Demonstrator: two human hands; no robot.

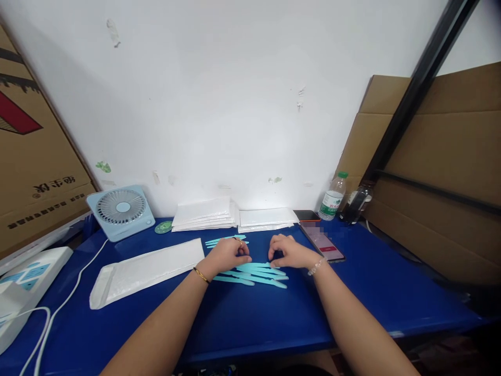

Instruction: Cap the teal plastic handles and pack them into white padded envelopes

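Several slim turquoise plastic sticks (256,272), shaped like eyebrow razors, lie loosely side by side on the blue table (250,318). A smaller group of the same sticks (213,242) lies behind my left hand. My left hand (230,255) is over the left part of the nearer group, covering some ends. Its fingers are loosely curled, and I see nothing held. At the right end of the group is my right hand (290,251), fingers bent, a gap between thumb and forefinger. Its thumb is close to the stick ends; whether it touches them is unclear.
A white padded envelope (152,271) lies at left, near a blue fan (123,209) and a power strip (33,287). Envelope stacks (203,215) (268,218) stand by the wall. A phone (323,243), a water bottle (332,198) and a dark bottle (356,203) are at right.
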